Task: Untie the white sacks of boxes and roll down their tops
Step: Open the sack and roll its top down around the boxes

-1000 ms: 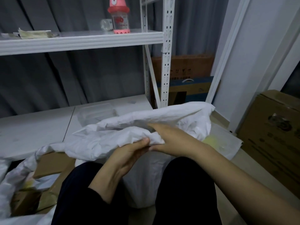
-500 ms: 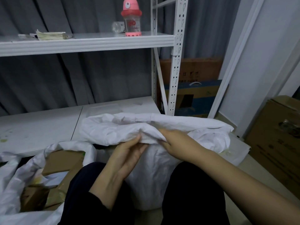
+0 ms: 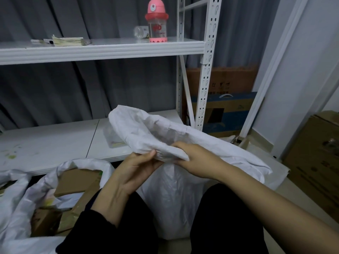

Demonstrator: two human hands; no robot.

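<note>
Head view: centre sack stands between knees, mouth open, no tie visible; left hand and right hand both pinch near rim, fold bunched between them; roll-down judged just begun. Left sack already open, top turned down, boxes exposed. Further sacks: none visible

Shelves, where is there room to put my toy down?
The upper white metal shelf is bare between the stack of papers and the pink drinking bottle. The lower white shelf is open on its left part. It is crowded near both hands, which grip the white woven sack.
</note>
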